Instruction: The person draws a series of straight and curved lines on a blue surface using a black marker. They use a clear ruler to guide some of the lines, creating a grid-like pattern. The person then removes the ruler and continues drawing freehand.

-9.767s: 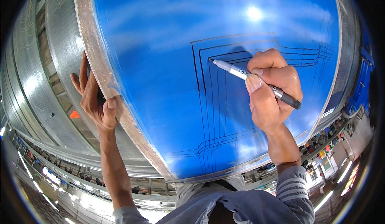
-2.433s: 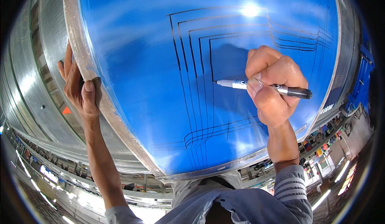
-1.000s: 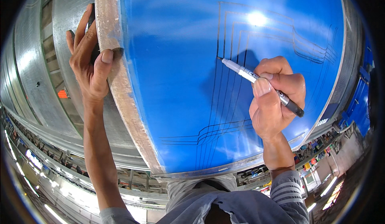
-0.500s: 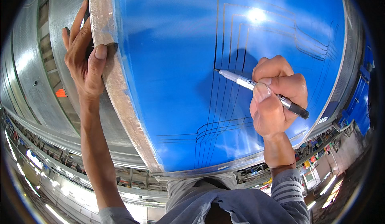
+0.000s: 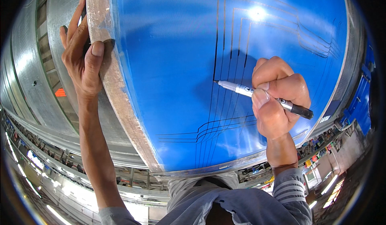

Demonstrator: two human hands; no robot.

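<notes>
My right hand (image 5: pixel 281 94) grips a silver marker (image 5: pixel 237 87) with a dark end, its tip touching the leftmost long dark line on a glossy blue panel (image 5: pixel 157 72). Several thin, nested lines with stepped bends cross the panel; some stretches are thicker and darker. Under my hand, part of the drawing is hidden. At the panel's left, my left hand (image 5: pixel 82 54) holds the worn, pale frame edge (image 5: pixel 120 108), thumb on top and long fingers along the outer side. A bright glare spot lies over the upper lines.
Grey metal panels (image 5: pixel 28 76) with slots and a small orange piece (image 5: pixel 61 92) lie left of the frame. A blue metal part (image 5: pixel 360 100) sits beyond the right edge. Along the lower rim appear a cluttered workshop, strip lights and my clothing.
The marker tip has moved down along the leftmost line, leaving a longer dark stretch. The panel sits rotated in view compared with earlier, and my left hand appears higher.
</notes>
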